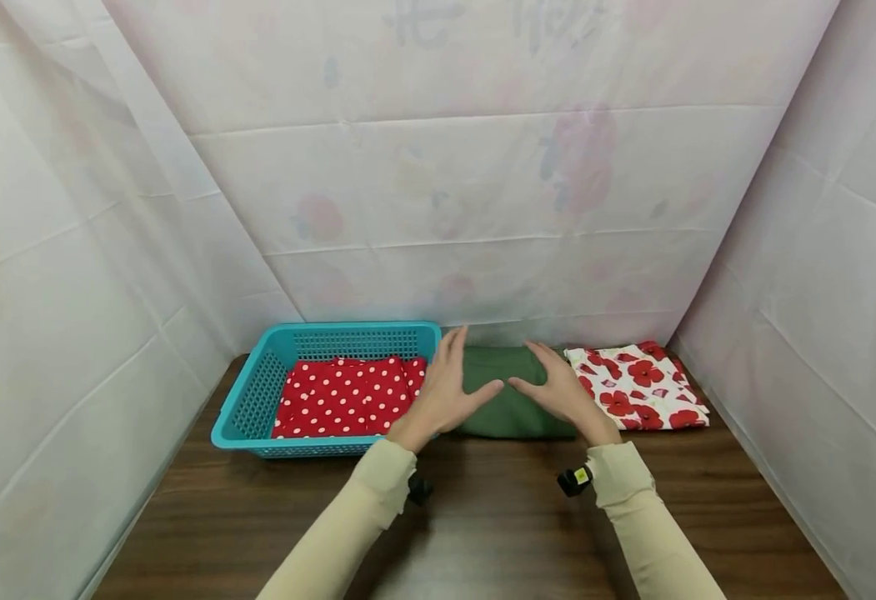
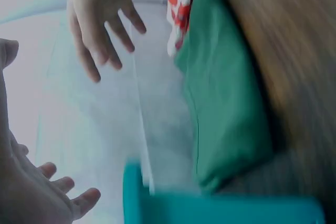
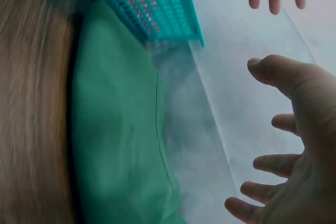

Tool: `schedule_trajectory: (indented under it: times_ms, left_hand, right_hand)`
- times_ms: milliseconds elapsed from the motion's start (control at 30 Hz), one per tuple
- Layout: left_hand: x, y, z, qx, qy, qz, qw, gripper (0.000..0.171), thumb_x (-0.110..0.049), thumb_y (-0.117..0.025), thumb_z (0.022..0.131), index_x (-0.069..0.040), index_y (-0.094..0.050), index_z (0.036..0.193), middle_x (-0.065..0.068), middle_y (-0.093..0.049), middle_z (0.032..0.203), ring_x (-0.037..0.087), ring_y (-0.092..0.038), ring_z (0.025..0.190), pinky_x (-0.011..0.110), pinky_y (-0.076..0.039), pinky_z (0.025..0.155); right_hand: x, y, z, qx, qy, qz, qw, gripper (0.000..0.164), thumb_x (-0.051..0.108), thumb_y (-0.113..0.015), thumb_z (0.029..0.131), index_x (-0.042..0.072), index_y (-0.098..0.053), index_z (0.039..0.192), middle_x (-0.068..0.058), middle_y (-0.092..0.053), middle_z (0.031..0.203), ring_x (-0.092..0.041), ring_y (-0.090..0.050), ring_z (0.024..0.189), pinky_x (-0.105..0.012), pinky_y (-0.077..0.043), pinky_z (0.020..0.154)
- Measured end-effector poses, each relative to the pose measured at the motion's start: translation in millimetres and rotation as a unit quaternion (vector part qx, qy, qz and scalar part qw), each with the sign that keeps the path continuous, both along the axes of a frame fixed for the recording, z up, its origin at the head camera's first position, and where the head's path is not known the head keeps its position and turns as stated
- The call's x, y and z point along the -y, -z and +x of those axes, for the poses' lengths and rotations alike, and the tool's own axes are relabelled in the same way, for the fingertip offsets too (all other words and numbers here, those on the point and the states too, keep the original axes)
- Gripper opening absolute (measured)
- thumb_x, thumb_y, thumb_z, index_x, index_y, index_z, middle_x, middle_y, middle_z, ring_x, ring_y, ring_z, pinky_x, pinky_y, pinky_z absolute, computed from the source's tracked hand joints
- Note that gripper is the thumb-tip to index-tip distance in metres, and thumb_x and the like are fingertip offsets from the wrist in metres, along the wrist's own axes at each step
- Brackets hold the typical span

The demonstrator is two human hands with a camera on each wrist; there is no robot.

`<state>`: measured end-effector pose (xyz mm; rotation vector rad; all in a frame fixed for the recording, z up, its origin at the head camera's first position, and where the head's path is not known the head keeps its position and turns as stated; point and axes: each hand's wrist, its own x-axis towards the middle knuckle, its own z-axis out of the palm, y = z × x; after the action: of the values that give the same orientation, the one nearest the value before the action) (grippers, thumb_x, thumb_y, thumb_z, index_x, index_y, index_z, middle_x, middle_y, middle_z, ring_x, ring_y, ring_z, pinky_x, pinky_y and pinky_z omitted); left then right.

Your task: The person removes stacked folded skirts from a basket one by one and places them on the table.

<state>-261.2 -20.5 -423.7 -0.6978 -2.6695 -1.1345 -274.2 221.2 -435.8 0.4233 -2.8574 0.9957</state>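
Fingers (image 3: 278,164) are held spread near the table's (image 1: 498,533) far edge. The green cloth (image 1: 508,417) could be unfolded by uneven lifting.

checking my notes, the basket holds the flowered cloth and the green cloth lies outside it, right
Not quite: in the head view the basket holds the red polka-dot cloth; the flowered cloth lies beside the green cloth, which is indeed outside.

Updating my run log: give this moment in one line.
left hand: open, empty; right hand: open, empty; red polka-dot cloth: in turquoise basket; green folded cloth: beside basket
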Motion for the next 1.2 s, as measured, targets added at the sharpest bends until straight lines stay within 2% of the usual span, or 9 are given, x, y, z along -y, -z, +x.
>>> schedule_trajectory:
  times_ms: [100,233,467,600,733,967,1200]
  left_hand:
    - [21,-1.8,-4.1,0.003,-0.018,-0.014,0.9997,0.104,-0.065,-0.062,0.092,-0.021,-0.005,0.167,0.008,-0.016,0.17,0.033,-0.026,0.154,0.067,-0.031,0.119]
    - [43,-2.5,-7.5,0.01,-0.031,-0.037,0.9988,0.105,-0.066,-0.062,0.092,-0.025,-0.002,0.167,0.009,-0.018,0.17,0.034,-0.024,0.154,0.069,-0.029,0.118]
    - [77,-1.7,-10.3,0.032,-0.058,-0.052,0.9964,0.107,-0.06,-0.068,0.089,-0.024,-0.004,0.167,0.012,-0.022,0.168,0.036,-0.025,0.153,0.07,-0.031,0.117]
    - [97,-5.3,-12.9,0.042,-0.073,-0.065,0.9943,0.107,-0.063,-0.068,0.088,-0.028,-0.004,0.167,0.013,-0.023,0.167,0.037,-0.026,0.153,0.072,-0.032,0.115]
    - [117,-11.4,-16.3,0.037,-0.088,-0.085,0.9918,0.109,-0.063,-0.069,0.087,-0.026,-0.006,0.167,0.016,-0.024,0.166,0.04,-0.027,0.151,0.074,-0.035,0.111]
    - [148,-18.1,-23.9,0.029,-0.096,-0.136,0.9855,0.108,-0.065,-0.068,0.087,-0.017,-0.013,0.166,0.02,-0.028,0.163,0.044,-0.028,0.149,0.076,-0.037,0.108]
    - [173,-21.7,-30.9,0.058,-0.096,-0.171,0.9789,0.108,-0.069,-0.063,0.088,-0.015,-0.011,0.166,0.024,-0.024,0.164,0.048,-0.024,0.149,0.076,-0.041,0.103]
  right_hand:
    - [15,-2.4,-4.0,0.002,-0.013,-0.006,1.0,0.082,0.044,-0.07,0.097,0.011,-0.032,0.162,-0.024,-0.028,0.166,-0.047,-0.03,0.151,-0.07,-0.032,0.115]
    - [34,-7.1,-9.6,0.004,-0.031,-0.02,0.999,0.081,0.041,-0.07,0.098,0.009,-0.032,0.162,-0.022,-0.029,0.166,-0.046,-0.029,0.152,-0.068,-0.031,0.117]
    - [72,-12.5,-16.3,0.019,-0.061,-0.041,0.997,0.08,0.044,-0.069,0.097,0.016,-0.033,0.162,-0.016,-0.03,0.167,-0.041,-0.029,0.154,-0.067,-0.031,0.118]
    - [94,-15.7,-18.9,0.033,-0.072,-0.052,0.995,0.081,0.045,-0.07,0.096,0.018,-0.033,0.162,-0.013,-0.032,0.167,-0.038,-0.031,0.154,-0.065,-0.033,0.118]
    - [114,-21.8,-22.2,0.033,-0.088,-0.058,0.994,0.083,0.046,-0.071,0.095,0.015,-0.033,0.162,-0.011,-0.035,0.166,-0.035,-0.034,0.152,-0.064,-0.036,0.117]
    - [145,-31.3,-23.9,0.051,-0.115,-0.048,0.991,0.087,0.044,-0.072,0.093,0.013,-0.03,0.163,-0.013,-0.036,0.164,-0.037,-0.038,0.149,-0.062,-0.044,0.112]
    - [170,-35.7,-29.6,0.085,-0.123,-0.036,0.988,0.09,0.044,-0.074,0.091,0.013,-0.029,0.162,-0.013,-0.038,0.162,-0.034,-0.041,0.145,-0.058,-0.049,0.108]
